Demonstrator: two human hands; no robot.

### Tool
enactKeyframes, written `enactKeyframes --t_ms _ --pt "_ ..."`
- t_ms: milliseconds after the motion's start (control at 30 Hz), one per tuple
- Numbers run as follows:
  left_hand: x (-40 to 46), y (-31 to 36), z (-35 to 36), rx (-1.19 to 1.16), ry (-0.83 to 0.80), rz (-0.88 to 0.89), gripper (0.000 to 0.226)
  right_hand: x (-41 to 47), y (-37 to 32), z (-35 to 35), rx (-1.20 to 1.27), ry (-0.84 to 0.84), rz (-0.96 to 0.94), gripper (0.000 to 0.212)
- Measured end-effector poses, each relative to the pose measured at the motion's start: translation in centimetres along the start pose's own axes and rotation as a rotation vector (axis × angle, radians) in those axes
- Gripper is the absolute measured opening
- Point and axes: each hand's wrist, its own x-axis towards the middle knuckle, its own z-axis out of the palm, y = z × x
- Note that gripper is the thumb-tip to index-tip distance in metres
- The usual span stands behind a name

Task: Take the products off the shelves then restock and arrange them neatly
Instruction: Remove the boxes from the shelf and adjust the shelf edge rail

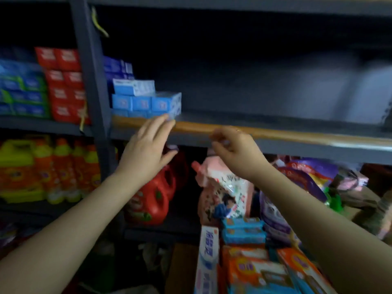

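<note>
A stack of light blue boxes (146, 100) sits at the left end of a dark middle shelf (275, 132) with an orange front edge. My left hand (148, 145) is stretched out flat, fingers apart, its fingertips at the shelf edge just below the lowest blue boxes. My right hand (235, 149) hovers in front of the shelf edge to the right, fingers loosely curled, and I see nothing in it. The rest of that shelf is bare and dark. Both hands are blurred.
Red boxes (63, 81) and blue-green packs (23, 90) fill the left bay. Below are orange bottles (63, 170), red jugs (154, 200), a pink pouch (222, 187) and purple bags (301, 179). White toothpaste boxes (207, 257) and orange packs (254, 270) lie at the bottom right.
</note>
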Motion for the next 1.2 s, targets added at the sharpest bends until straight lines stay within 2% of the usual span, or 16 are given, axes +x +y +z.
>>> enactKeyframes --t_ms 67,167,267,367,467,600,700,767,867,967,1033,1100,1133,1200 --pt "1.7 -2.9 -0.2 0.125 -0.088 -0.034 0.079 3.0 -0.7 1.0 -0.049 0.052 -0.068 0.022" --pt "3.3 -5.8 0.3 0.132 -0.199 -0.049 0.074 7.5 -1.5 3.2 -0.139 0.061 -0.078 0.028" --pt "3.8 -7.1 0.9 0.069 -0.16 -0.017 0.063 11.6 -2.4 5.3 -0.15 -0.015 -0.038 0.038" --pt "3.7 -7.5 1.5 0.033 -0.101 0.001 0.061 14.5 -3.3 7.3 -0.151 -0.17 -0.069 0.047" --pt "3.8 -7.9 1.9 0.018 -0.051 0.008 0.06 15.6 -3.5 8.0 -0.208 -0.255 -0.083 0.045" --pt "3.9 -8.4 2.5 -0.027 0.011 0.057 0.061 15.2 -3.0 7.6 -0.109 -0.159 0.045 0.038" --pt "4.0 -8.7 2.8 -0.062 0.015 0.068 0.06 16.0 -3.3 7.8 -0.147 -0.061 0.211 0.043" --pt "3.9 -8.8 3.0 -0.088 0.012 0.066 0.06 16.7 -3.6 8.1 -0.156 -0.055 0.339 0.046" --pt "3.7 -8.8 3.2 -0.132 0.01 0.064 0.06 16.6 -3.9 7.7 -0.047 -0.043 0.529 0.056" --pt "3.7 -8.9 3.1 -0.212 0.054 0.079 0.06 13.9 -4.8 5.1 -0.004 0.123 0.477 0.043" --pt "3.5 -8.3 3.1 -0.307 0.131 0.132 0.053 11.0 -5.2 3.1 0.069 0.201 0.402 0.034" --pt "3.6 -6.6 2.7 -0.507 0.198 0.192 0.042 7.6 -5.2 1.4 0.318 0.242 0.424 0.031" --pt "3.6 -5.4 2.4 -0.688 0.173 0.17 0.039 5.9 -5.2 0.8 0.458 0.239 0.441 0.032" --pt "3.6 -2.2 1.5 -1.176 -0.039 -0.047 0.037 2.6 -4.3 0.1 0.647 0.216 0.447 0.035"
